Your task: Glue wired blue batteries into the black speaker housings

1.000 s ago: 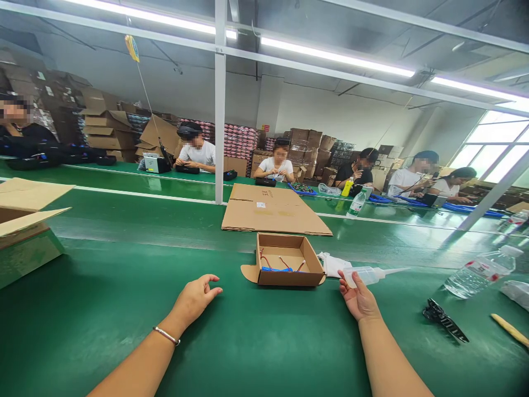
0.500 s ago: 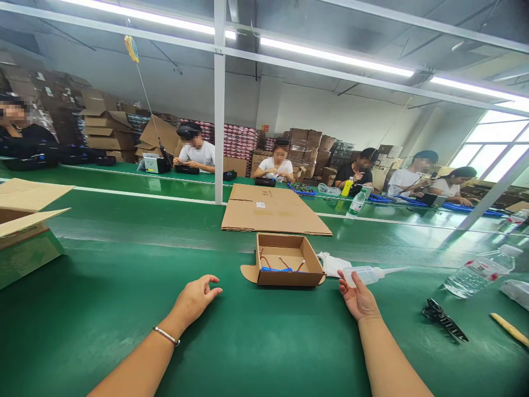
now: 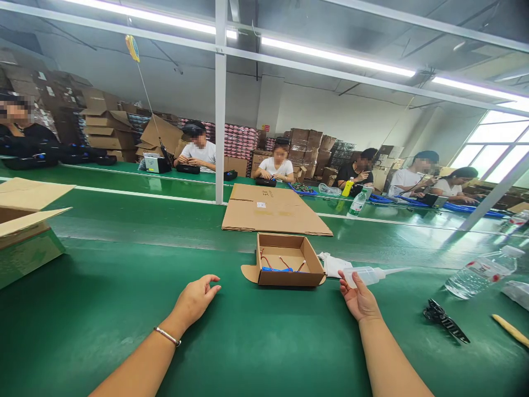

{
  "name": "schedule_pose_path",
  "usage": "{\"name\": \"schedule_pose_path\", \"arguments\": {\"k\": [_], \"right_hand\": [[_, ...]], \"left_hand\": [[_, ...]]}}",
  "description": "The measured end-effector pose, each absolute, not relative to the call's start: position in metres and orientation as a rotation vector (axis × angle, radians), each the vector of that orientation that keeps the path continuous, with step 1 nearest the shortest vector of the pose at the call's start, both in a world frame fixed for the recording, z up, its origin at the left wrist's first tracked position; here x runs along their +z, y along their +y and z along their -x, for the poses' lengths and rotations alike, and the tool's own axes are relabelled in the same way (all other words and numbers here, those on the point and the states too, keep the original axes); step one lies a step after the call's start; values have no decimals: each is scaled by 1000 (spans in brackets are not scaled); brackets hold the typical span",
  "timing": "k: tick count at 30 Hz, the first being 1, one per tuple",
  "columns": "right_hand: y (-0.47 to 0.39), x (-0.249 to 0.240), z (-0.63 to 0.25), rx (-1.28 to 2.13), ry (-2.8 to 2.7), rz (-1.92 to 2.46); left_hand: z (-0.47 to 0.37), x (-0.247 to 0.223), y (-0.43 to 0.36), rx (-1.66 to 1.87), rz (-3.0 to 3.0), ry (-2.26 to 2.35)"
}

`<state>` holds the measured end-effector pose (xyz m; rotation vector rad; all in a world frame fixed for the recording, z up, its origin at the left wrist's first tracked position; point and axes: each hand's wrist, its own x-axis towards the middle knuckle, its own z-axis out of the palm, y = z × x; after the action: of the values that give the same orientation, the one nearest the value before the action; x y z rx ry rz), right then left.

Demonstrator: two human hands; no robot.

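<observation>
My left hand (image 3: 197,298) hovers over or rests on the green table, left of a small open cardboard box, with its fingers apart and nothing in them. In my right hand (image 3: 360,300) is a translucent squeeze bottle (image 3: 364,277), held at its base with the long thin nozzle pointing right. The small box (image 3: 291,278) stands between my hands and has blue items (image 3: 278,269) with red-brown wires inside. A white cloth or packet (image 3: 335,264) lies between the box and the squeeze bottle.
Behind the small box lies flat cardboard (image 3: 273,212). An open carton (image 3: 31,248) stands at the left. On the right are a water bottle (image 3: 481,273), a black hair clip (image 3: 445,321) and a wooden stick (image 3: 510,330). Several people sit across the table.
My left hand's fingers have drawn slightly together at the tips. My right hand keeps the squeeze bottle in the same place. Across the table, a few people have moved their hands a little.
</observation>
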<state>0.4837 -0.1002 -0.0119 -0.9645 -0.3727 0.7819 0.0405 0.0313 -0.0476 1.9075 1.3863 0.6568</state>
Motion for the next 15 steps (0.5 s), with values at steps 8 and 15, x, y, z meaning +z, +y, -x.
{"name": "schedule_pose_path", "arguments": {"k": [8, 15], "right_hand": [[-99, -12, -483, 779, -381, 968], [-99, -13, -484, 778, -388, 968]], "left_hand": [[-41, -46, 30, 662, -1915, 1389], [-40, -46, 30, 664, -1921, 1380]]}}
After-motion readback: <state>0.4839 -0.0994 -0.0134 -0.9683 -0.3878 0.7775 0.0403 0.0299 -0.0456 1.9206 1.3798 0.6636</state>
